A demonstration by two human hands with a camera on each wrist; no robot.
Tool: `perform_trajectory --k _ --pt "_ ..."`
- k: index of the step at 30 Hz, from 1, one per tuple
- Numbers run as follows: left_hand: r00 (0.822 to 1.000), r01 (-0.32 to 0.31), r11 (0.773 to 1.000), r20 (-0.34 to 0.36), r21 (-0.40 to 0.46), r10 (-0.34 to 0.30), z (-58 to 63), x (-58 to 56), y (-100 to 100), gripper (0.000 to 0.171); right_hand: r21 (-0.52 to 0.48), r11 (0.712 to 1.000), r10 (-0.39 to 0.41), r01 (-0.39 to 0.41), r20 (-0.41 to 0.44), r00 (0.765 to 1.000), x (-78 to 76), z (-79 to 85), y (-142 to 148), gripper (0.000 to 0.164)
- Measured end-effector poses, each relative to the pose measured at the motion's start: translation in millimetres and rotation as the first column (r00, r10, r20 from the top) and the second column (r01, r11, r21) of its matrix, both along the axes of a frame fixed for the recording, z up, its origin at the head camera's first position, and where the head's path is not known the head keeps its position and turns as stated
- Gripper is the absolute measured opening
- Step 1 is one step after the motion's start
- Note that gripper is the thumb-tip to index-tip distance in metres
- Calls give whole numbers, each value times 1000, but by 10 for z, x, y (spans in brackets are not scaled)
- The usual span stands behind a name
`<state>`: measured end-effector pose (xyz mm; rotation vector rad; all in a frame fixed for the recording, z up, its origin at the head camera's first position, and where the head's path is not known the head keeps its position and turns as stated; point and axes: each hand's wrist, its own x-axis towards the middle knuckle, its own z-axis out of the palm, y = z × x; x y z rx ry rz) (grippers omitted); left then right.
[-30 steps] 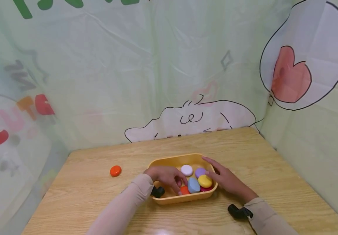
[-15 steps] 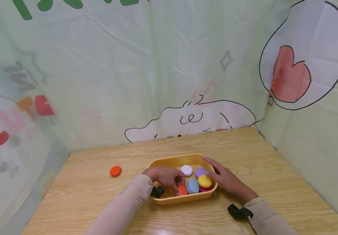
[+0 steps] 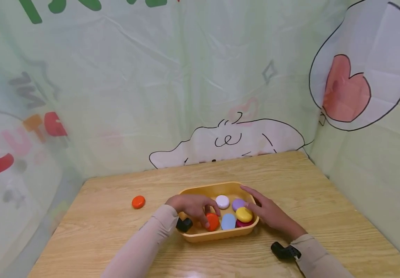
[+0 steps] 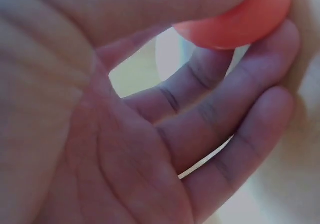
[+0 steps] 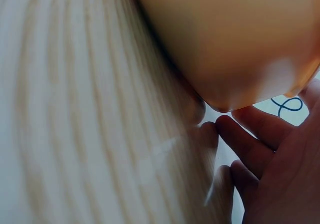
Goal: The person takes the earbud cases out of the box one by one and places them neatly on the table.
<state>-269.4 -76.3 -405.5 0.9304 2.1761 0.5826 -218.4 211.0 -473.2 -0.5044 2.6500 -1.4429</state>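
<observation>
Clock is on the tray in the head view, 12 = away from the person.

Left hand (image 3: 192, 206) comes in over the 9 o'clock side, pinching a red-orange disc (image 3: 212, 222) between thumb and fingers. Disc is inside the tray (image 3: 220, 237), near 7; can't tell if it touches the tray floor.

Right hand (image 3: 273, 215) at 3: fingers extended and apart along the outside of the tray, thumb reaching over the rim near the yellow disc. Can't tell if the thumb touches that disc.

Also in the tray: white disc (image 3: 222, 202) just past 12, purple disc (image 3: 238, 204) at 2, yellow disc (image 3: 244, 214) between 3 and 4, partly covering a dark red disc (image 3: 244, 224) at 4, light blue piece (image 3: 228, 221) at 5.

Orange disc (image 3: 138, 202) sits on the wooden counter (image 3: 109, 231), well out toward 9.
</observation>
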Motion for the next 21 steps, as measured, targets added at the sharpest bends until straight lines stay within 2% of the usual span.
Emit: perform_trajectory --k 5,11,13,18,21 --pt "1000 20 1000 5 -1 -20 55 -19 -45 34 -7 1000 5 -5 7 1000 4 25 3 57" --pt "999 -42 998 -9 44 42 83 -24 -135 32 -29 1000 11 -11 -1 1000 14 23 4 57" --pt "997 -71 994 19 86 70 92 -19 -167 32 -30 999 13 -13 -5 1000 14 21 4 56" --pt "978 -180 959 147 221 150 114 17 -244 32 -18 1000 11 -11 -17 1000 9 12 5 56" --pt "965 -238 928 178 286 193 109 33 -299 31 -16 1000 11 -11 -17 1000 11 8 3 57"
